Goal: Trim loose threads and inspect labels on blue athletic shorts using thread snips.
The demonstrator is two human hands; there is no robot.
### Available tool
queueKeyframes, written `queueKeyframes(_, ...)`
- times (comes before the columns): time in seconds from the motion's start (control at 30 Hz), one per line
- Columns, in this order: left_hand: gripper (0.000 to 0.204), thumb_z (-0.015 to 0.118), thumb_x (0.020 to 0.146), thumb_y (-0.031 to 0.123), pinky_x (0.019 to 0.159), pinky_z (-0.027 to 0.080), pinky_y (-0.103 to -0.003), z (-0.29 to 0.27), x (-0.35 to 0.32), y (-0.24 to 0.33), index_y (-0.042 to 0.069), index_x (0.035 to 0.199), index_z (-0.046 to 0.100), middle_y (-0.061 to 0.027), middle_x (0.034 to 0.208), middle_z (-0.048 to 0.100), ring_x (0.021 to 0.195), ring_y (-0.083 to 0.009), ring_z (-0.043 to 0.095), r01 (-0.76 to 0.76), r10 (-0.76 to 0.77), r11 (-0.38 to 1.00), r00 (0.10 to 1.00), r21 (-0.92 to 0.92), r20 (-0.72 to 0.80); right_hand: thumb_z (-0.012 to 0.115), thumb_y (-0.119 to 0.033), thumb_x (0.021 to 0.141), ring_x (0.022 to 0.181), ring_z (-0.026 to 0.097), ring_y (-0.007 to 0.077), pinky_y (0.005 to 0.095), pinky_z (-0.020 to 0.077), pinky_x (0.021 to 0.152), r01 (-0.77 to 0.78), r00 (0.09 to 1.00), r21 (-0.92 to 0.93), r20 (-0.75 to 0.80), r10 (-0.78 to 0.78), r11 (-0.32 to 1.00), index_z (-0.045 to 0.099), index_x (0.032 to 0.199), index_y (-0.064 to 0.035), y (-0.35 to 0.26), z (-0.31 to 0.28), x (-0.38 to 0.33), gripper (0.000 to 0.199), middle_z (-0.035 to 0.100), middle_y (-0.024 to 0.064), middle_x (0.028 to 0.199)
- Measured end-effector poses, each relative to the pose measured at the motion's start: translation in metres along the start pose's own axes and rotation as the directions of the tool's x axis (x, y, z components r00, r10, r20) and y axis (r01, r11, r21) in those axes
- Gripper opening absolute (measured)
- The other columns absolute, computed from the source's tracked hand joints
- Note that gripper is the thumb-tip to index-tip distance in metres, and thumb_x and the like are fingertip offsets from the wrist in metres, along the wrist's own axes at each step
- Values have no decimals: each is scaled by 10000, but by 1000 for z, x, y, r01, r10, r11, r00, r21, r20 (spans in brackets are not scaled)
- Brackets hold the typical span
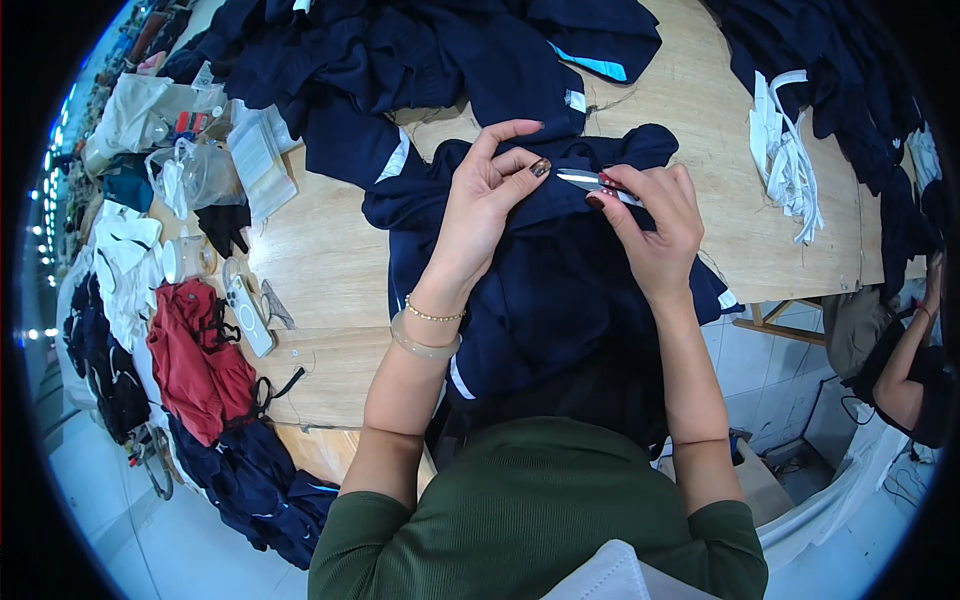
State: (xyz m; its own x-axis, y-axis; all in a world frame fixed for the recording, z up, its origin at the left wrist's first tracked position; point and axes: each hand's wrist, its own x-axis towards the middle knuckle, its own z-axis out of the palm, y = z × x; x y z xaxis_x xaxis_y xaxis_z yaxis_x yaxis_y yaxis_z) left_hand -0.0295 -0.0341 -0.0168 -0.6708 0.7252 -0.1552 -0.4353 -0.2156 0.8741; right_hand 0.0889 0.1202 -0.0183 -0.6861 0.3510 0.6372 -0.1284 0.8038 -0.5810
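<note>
My right hand [655, 225] grips small thread snips [580, 178] with red handles; their metal blades point left toward my other hand. Thumb and middle finger of my left hand [490, 190] are pinched together, with the index finger raised. Anything between those fingertips is too small to make out. Below both hands a dark navy garment [560, 270] lies bunched over the table's near edge and down toward my lap. A small white tag sticks out at its right side.
More navy garments [390, 60] are heaped across the far side of the wooden table [320, 240]. White strips [785, 150] lie at right. A phone [248, 315], a red garment [200, 355] and plastic bags [195, 175] crowd the left. Another person's arm [905, 370] shows at far right.
</note>
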Motion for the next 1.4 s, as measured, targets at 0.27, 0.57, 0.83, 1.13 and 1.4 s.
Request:
queueKeyframes(0.27,427,599,922,-25,845,451,-168,2,0,1,0,1332,481,-19,935,646,893,-54,598,11,-11,999,1000,50,-3,836,-115,697,665,494,181,286,392,571,55,998,-16,34,-54,998,717,901,-63,2,-1,2,242,628,17,736)
queueKeyframes(0.57,297,600,931,-26,807,480,-178,-2,3,-2,-24,1228,601,-40,933,704,863,-55,632,17,-3,965,999,260,-54,754,-36,809,752,570,125,249,460,628,-302,946,314,-16,323,900,711,958,-29,11,-1,-5,155,658,35,844)
queueKeyframes(0.83,211,553,946,-20,725,533,-213,-29,0,11,4,1110,683,-109,895,751,837,-130,724,-280,502,612,860,739,-90,561,-192,1012,714,465,37,184,358,616,-459,706,671,-123,698,583,641,1126,-22,45,-31,-5,220,570,6,856)
queueKeyframes(1.13,253,468,1003,8,571,453,-184,-85,-15,59,10,1180,649,-57,831,691,647,-51,588,-191,633,535,736,823,-241,547,-256,1020,690,394,89,245,335,654,-512,712,713,41,701,479,535,895,-65,53,-45,-4,229,435,-18,756)
queueKeyframes(1.4,179,576,919,-14,709,516,-258,-45,-23,38,8,1064,679,-103,973,684,883,-168,668,-164,426,482,903,861,-66,574,-210,997,619,394,32,194,306,567,-681,717,435,233,657,589,682,950,-34,29,-30,8,211,547,-50,742)
